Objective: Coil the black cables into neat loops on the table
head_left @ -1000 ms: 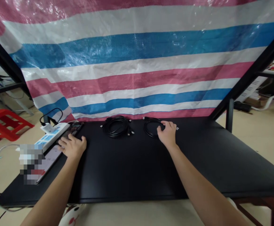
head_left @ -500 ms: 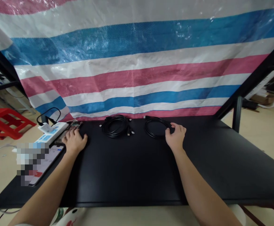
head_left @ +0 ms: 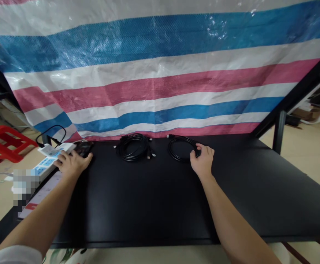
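Observation:
My right hand (head_left: 203, 162) has its thumb and fingers curled round the right side of a coiled black cable (head_left: 173, 155) that lies on the black table. One plug of this cable points out at the coil's upper left. My left hand (head_left: 73, 161) is spread open at the table's left side, its fingers over the edge of a white power strip (head_left: 47, 164). Just beyond that hand lies a dark flat device (head_left: 84, 147), partly covered by it. Under my left forearm a phone (head_left: 43, 190) with a lit screen is partly hidden.
A bundle of coiled black cables (head_left: 134, 158) with several plugs lies mid-table at the back. Behind the table (head_left: 143, 209) hangs a striped plastic sheet (head_left: 154, 84). Dark frame posts (head_left: 279, 132) flank it. A red stool (head_left: 10, 143) stands on the floor at left.
My left hand has moved left and toward me, from the dark device toward the power strip and phone. My right hand stays at the coil. The view has shifted slightly.

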Demonstrator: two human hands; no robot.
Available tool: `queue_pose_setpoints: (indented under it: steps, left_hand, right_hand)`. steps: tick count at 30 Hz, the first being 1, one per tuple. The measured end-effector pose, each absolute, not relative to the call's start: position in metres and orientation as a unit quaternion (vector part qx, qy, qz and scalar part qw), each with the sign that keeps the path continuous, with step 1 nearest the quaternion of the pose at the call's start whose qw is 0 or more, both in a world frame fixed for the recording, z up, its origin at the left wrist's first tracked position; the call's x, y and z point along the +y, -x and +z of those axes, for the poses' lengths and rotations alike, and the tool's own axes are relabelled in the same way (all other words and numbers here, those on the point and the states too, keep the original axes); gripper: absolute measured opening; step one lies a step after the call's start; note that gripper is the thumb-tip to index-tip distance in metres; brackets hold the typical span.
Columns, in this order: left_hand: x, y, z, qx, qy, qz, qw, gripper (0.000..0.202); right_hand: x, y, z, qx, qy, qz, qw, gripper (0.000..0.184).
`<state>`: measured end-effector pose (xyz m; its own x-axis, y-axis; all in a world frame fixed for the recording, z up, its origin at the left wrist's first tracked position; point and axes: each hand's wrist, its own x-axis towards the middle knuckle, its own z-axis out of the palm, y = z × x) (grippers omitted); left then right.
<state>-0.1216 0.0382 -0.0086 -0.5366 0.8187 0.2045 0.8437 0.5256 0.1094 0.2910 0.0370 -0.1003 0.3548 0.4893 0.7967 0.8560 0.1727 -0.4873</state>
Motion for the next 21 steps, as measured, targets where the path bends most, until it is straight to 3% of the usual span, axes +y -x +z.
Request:
queue_pose_setpoints:
  steps: [12, 18, 21]
  left_hand:
    - [0.041, 0.122, 0.003, -0.875, 0.478, -0.059, 0.041, 0.075]
    - [0.036, 0.122, 0.0, -0.844, 0.532, -0.044, 0.045, 0.057]
    - [0.036, 0.124, -0.001, -0.837, 0.546, -0.013, 0.012, 0.066]
  right_hand:
    - [0.036, -0.29, -0.097, -0.556, 0.62, -0.144, 0.534, 0.021]
    - [0.037, -0.289, -0.099, -0.558, 0.619, -0.166, 0.528, 0.021]
    - [0.038, -0.289, -0.1, -0.559, 0.605, -0.175, 0.54, 0.021]
